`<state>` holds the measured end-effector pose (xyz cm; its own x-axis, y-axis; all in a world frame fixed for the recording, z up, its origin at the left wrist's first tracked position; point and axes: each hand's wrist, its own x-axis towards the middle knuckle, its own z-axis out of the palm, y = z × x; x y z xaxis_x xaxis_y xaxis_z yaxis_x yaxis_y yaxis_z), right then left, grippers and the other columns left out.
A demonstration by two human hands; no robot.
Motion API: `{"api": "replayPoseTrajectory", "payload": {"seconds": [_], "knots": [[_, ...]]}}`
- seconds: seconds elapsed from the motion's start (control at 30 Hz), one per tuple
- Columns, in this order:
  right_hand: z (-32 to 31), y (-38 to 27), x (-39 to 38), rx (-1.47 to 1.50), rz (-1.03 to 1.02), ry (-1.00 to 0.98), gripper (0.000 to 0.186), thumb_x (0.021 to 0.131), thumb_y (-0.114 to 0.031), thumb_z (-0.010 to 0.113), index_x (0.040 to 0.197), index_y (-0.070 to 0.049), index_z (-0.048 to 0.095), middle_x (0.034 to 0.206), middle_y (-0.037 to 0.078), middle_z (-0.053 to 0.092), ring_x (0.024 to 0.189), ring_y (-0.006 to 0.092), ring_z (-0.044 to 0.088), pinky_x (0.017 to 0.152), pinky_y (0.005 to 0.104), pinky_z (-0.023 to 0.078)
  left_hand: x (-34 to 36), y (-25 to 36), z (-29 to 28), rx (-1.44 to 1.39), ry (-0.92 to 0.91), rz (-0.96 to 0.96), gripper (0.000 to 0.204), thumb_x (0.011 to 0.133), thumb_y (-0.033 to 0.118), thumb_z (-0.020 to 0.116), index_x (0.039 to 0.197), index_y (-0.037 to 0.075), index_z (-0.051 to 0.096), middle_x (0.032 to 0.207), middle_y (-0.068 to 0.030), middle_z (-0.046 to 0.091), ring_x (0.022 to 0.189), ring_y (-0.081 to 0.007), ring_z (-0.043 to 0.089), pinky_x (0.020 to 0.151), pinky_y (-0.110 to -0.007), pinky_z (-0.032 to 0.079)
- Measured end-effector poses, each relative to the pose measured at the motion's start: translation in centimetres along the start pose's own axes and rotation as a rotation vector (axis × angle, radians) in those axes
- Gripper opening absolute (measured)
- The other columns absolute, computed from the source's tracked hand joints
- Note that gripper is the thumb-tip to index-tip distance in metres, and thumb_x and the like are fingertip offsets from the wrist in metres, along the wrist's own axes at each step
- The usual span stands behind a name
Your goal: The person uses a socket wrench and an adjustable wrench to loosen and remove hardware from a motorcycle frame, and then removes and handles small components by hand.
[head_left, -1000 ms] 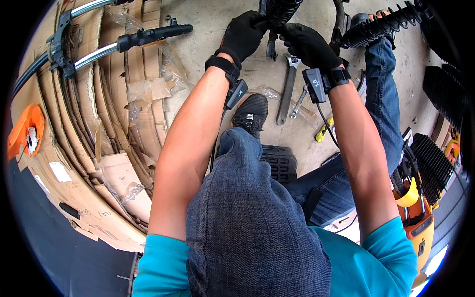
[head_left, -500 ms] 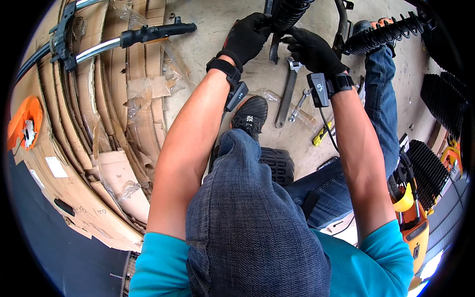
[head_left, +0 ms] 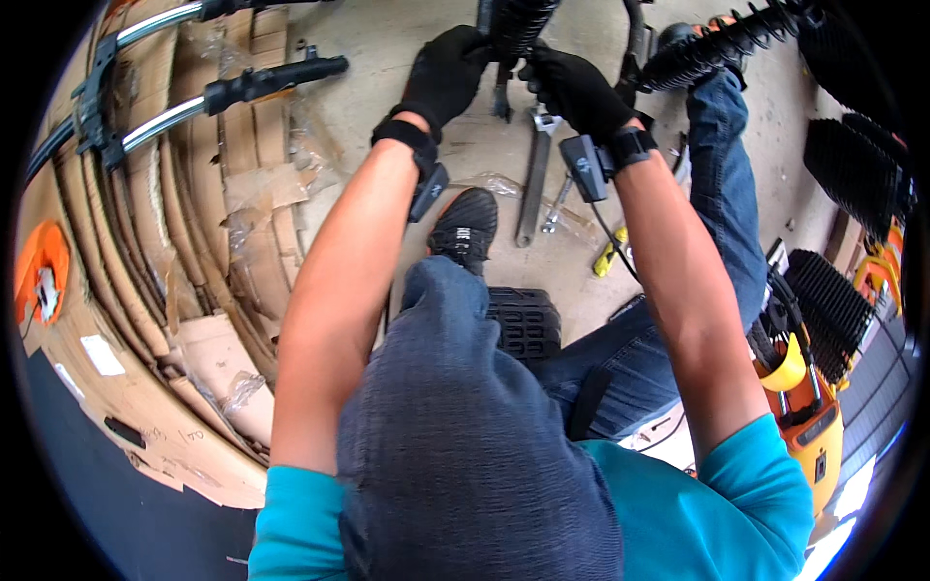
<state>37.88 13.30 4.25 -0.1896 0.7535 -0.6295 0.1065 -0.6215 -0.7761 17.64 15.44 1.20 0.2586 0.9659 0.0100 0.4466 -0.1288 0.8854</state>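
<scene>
Both my hands wear black gloves and meet at the lower end of a black coil-spring shock absorber (head_left: pixel 519 27) at the top of the view. My left hand (head_left: pixel 448 77) is closed around the left side of its lower end, the fingertips partly hidden behind it. On the other side my right hand (head_left: pixel 579 89) has its fingers curled together close to the same end; what they pinch is hidden. A dark metal bracket (head_left: pixel 502 95) hangs down between the hands. Below my right hand an adjustable wrench (head_left: pixel 534 179) and a smaller spanner (head_left: pixel 557 205) lie on the concrete floor.
Flattened cardboard (head_left: pixel 208 194) is stacked on the left, with a fork assembly (head_left: pixel 160 126) on it. An orange plastic part (head_left: pixel 42 271) lies at the far left. A second spring shock (head_left: pixel 722 48) stands at upper right. A yellow-handled tool (head_left: pixel 610 254) and a black tyre (head_left: pixel 525 324) are nearer me.
The whole view has shifted, so things sit a little further left. My right fingers, looser and more spread before, have closed in at the shock's lower end. My left hand stays there.
</scene>
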Motion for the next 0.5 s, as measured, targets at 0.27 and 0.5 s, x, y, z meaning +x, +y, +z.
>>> {"api": "replayPoseTrajectory", "payload": {"seconds": [0.27, 0.5], "knots": [[-2.2, 0.4, 1.0, -0.522, -0.484, -0.073, 0.021, 0.09, -0.021, 0.059, 0.105, -0.006, 0.064, 0.096, 0.009, 0.065, 0.087, 0.0204, 0.062, 0.076, 0.0306, 0.052, 0.2, -0.3, 0.0, 0.021, 0.016, 0.093, 0.019, 0.089, 0.017, 0.061, 0.104, 0.007, 0.064, 0.084, -0.0099, 0.068, 0.074, -0.0192, 0.065, 0.07, -0.032, 0.05], [-1.9, 0.6, 1.5, 0.073, 0.101, -0.141, 0.033, 0.098, -0.04, 0.051, 0.095, -0.01, 0.067, 0.082, 0.002, 0.063, 0.068, 0.0065, 0.055, 0.059, 0.0216, 0.046, 0.0, 0.4, 0.1, 0.022, -0.019, -0.076, 0.018, 0.09, 0.018, 0.058, 0.103, 0.007, 0.063, 0.085, -0.0124, 0.068, 0.076, -0.0221, 0.066, 0.071, -0.034, 0.05]]}}
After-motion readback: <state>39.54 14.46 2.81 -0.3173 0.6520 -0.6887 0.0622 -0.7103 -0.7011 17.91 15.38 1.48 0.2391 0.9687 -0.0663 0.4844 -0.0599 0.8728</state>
